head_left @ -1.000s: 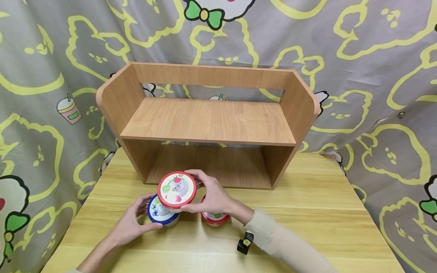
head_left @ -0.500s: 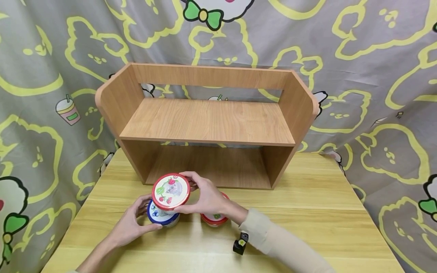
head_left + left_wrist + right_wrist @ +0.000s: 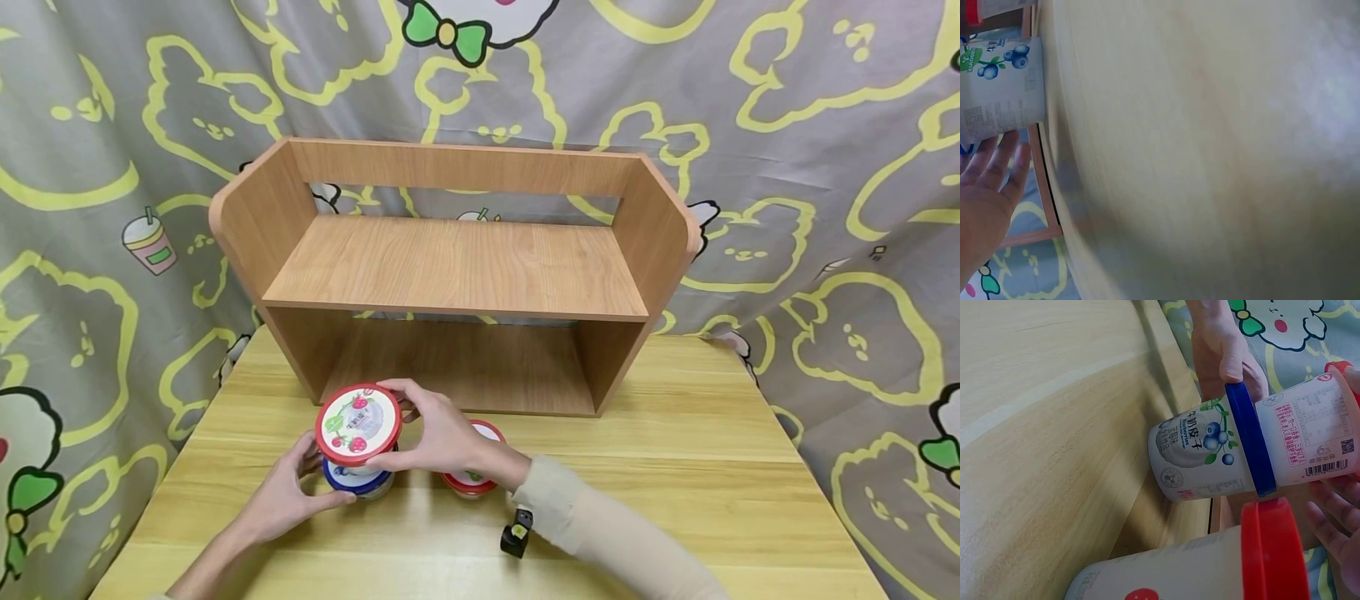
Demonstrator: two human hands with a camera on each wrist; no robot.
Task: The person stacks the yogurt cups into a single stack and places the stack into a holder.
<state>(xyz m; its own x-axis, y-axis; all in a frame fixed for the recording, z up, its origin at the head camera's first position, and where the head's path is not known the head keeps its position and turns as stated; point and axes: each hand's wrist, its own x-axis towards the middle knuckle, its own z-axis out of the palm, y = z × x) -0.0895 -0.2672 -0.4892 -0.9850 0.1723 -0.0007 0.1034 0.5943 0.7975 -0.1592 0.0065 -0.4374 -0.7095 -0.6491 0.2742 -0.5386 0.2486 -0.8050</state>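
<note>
In the head view, my right hand (image 3: 438, 433) holds a red-lidded yogurt tub (image 3: 358, 423) by its rim, thumb in front and fingers behind. Beneath it is a blue-lidded blueberry yogurt tub (image 3: 360, 483), standing on the table. The right wrist view has the red-lidded tub's base (image 3: 1304, 434) against the blue lid (image 3: 1250, 440). My left hand (image 3: 277, 496) is around the blue-lidded tub, its thumb at the lid's edge. In the left wrist view its fingers (image 3: 1013, 165) touch the tub's wall. A second red-lidded tub (image 3: 472, 479) stands partly behind my right wrist.
Behind the tubs stands a two-level wooden shelf (image 3: 457, 267) on the wooden table (image 3: 697, 467). A patterned curtain (image 3: 795, 167) hangs behind and at both sides. A small black device (image 3: 516, 533) sits at my right wrist.
My right hand has moved left with the red-lidded tub, bringing it over the blue-lidded one. My left hand has stayed in place. More of the other red-lidded tub shows.
</note>
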